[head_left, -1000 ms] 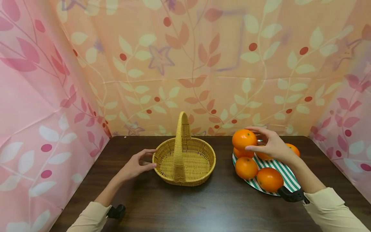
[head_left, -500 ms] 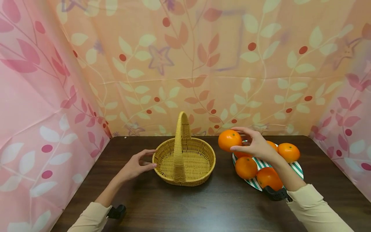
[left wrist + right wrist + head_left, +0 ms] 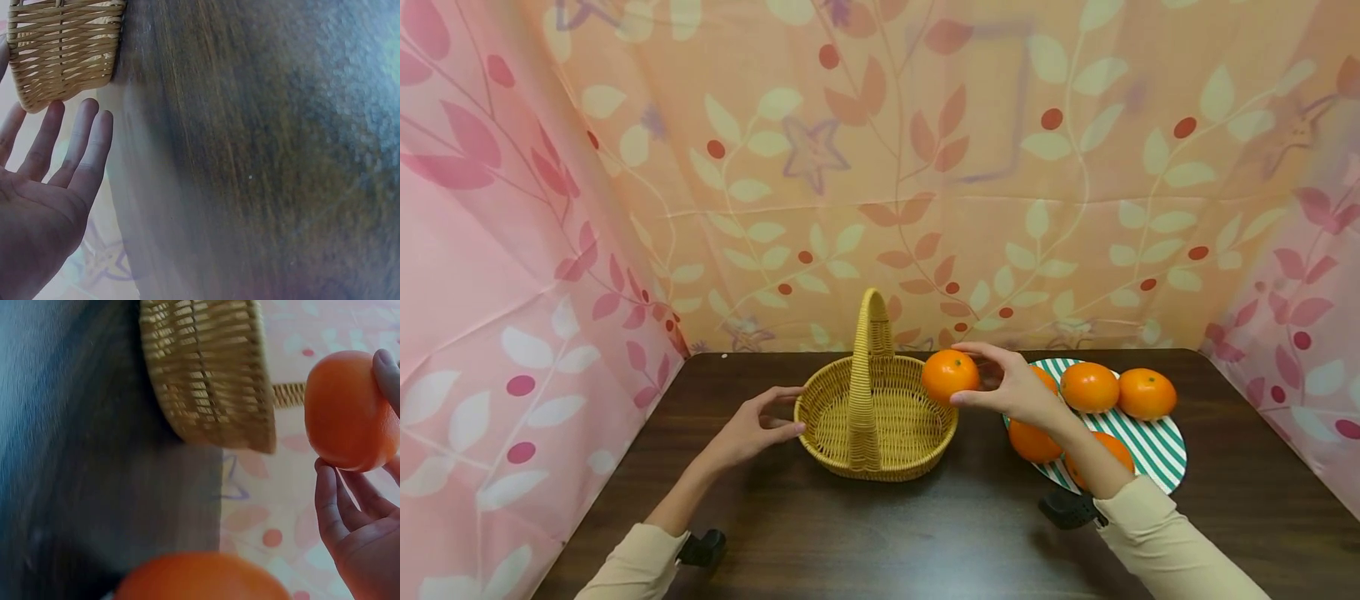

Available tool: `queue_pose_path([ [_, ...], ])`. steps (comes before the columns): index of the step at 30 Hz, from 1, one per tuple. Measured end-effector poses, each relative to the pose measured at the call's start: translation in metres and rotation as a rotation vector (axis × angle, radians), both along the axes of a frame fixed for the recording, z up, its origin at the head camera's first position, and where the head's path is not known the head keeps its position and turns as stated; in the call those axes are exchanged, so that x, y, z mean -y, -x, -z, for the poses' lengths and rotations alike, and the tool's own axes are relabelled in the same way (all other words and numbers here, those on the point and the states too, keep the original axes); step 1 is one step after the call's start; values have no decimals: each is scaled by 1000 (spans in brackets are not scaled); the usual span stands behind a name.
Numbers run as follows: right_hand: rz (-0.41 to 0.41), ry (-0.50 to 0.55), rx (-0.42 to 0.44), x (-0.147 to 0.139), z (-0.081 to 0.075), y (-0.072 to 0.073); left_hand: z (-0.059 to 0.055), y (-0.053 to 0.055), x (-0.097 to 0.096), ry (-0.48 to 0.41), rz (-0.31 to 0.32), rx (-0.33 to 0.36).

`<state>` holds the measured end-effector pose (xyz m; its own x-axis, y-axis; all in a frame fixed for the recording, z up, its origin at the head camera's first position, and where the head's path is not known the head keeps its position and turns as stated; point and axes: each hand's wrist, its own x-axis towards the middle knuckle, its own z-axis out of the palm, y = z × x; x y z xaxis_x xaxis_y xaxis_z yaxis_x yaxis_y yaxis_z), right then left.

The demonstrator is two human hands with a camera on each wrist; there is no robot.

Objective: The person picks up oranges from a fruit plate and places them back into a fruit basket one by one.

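Observation:
A yellow wicker basket [image 3: 917,417] with a tall arched handle stands on the dark wood table; its inside shows no contents. My left hand [image 3: 752,429] rests fingertips and thumb against its left rim; in the left wrist view the fingers [image 3: 81,134] look fairly straight beside the woven wall. With thumb and fingertips, my right hand [image 3: 1011,387] holds an orange [image 3: 950,377] over the basket's right rim. From the right wrist, this held orange [image 3: 350,412] appears raised above the rim level, beside the basket [image 3: 206,375].
At right, a plate [image 3: 1157,450] with green and white stripes bears several more oranges [image 3: 1090,387], partly hidden behind my right forearm. Patterned cloth [image 3: 850,208] hangs behind the table [image 3: 880,542] and along both sides.
My right hand has carried the orange left, from above the plate to the basket's right rim. The left hand and the basket have stayed put.

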<state>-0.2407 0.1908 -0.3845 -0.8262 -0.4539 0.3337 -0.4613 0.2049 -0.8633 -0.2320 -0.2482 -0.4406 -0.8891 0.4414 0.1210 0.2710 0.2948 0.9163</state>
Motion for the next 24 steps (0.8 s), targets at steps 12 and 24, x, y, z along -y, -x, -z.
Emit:
queue_pose_path([
  [12, -15, -12, 10, 29, 16, -4, 1, 0, 1, 10, 16, 1],
  [24, 53, -126, -43, 34, 27, -9, 3, 1, 2, 25, -9, 15],
])
